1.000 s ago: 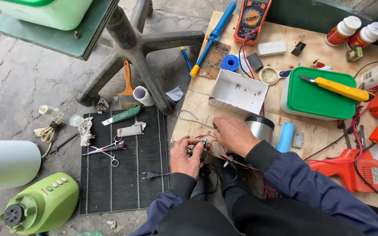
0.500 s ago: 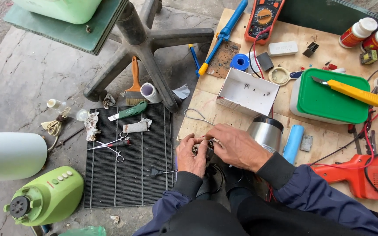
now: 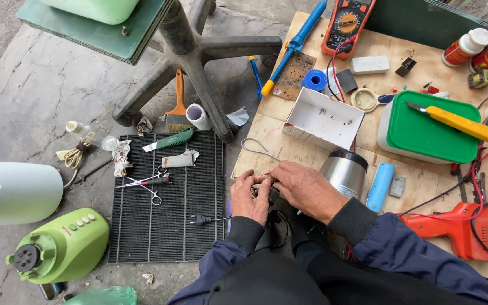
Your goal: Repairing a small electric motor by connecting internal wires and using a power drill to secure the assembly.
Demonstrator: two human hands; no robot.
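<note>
A: Both hands, left hand point(image 3: 248, 197) and right hand point(image 3: 306, 189), fingers pinched on a small dark wired part point(image 3: 268, 192), just left of the steel cup point(image 3: 344, 172).

B: Risky, I'd say: tug hard and those thin wires point(image 3: 255, 148) could snap.

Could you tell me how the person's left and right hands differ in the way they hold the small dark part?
The left hand is curled, fingers bent in over the small dark part; the right hand lies flatter, its back facing the camera. The left hand sits at the wooden board's edge beside the black grid mat, while the right hand lies next to the steel cup. Both touch the part and wear dark blue sleeves.
</note>
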